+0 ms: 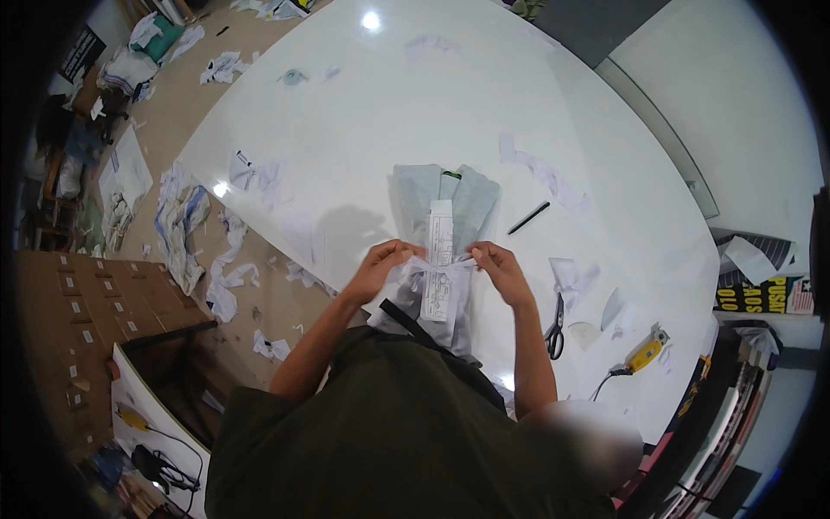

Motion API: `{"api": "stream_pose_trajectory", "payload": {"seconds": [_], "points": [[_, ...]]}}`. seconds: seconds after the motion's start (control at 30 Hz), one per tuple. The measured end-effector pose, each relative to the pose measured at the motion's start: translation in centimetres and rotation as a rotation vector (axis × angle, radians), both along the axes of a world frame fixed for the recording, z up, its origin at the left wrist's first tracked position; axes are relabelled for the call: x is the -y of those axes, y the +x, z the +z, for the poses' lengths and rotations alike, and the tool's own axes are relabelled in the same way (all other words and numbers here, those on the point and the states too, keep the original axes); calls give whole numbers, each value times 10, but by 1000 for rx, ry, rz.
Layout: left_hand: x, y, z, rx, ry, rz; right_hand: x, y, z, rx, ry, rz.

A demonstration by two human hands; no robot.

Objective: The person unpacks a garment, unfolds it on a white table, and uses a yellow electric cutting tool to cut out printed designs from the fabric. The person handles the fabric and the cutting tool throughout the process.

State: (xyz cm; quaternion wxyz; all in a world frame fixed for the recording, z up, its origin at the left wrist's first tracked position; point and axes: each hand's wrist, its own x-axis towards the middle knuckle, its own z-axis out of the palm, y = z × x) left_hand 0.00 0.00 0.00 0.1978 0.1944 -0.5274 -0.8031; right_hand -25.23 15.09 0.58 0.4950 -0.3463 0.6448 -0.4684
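Note:
In front of me on the white table [372,112] lies a long grey bundle [411,203] that looks like folded cloth or soft plastic. A long printed paper strip [439,229] rests lengthwise down its middle. Across both runs a thin white band [444,267], bunched at the centre. My left hand [380,266] pinches one end of the band at the bundle's left side. Fingers closed, my right hand [501,270] grips the other end at the right side. Whether the band passes beneath the bundle is hidden.
A black pen [528,218] lies right of the bundle, with black-handled scissors [556,329] nearer me. Farther right is a yellow corded power tool [647,350]. White scraps [553,177] dot the tabletop. Stacked brown boxes [95,316] and scraps cover floor at left.

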Motion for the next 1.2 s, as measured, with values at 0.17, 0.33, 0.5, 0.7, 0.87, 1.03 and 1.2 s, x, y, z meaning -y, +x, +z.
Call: {"api": "stream_pose_trajectory", "payload": {"seconds": [0.17,0.33,0.5,0.7,0.87,1.03,1.2], "points": [[-11,-44,-15,-106,431,176,18,33,14,453,-203,-277],[17,-44,-28,78,365,89,-5,0,-11,521,-179,-355],[30,-53,-20,381,-286,26,-8,7,-26,431,-136,-459],[44,-72,-9,338,-457,-134,-14,9,-13,377,-119,-461],[38,-81,-12,214,-493,-116,4,23,-12,-155,-48,-400],[38,-101,-21,174,-550,-7,45,20,7,-367,54,-229],[25,-81,-21,187,-113,221,61,18,-2,-453,72,-195]]}}
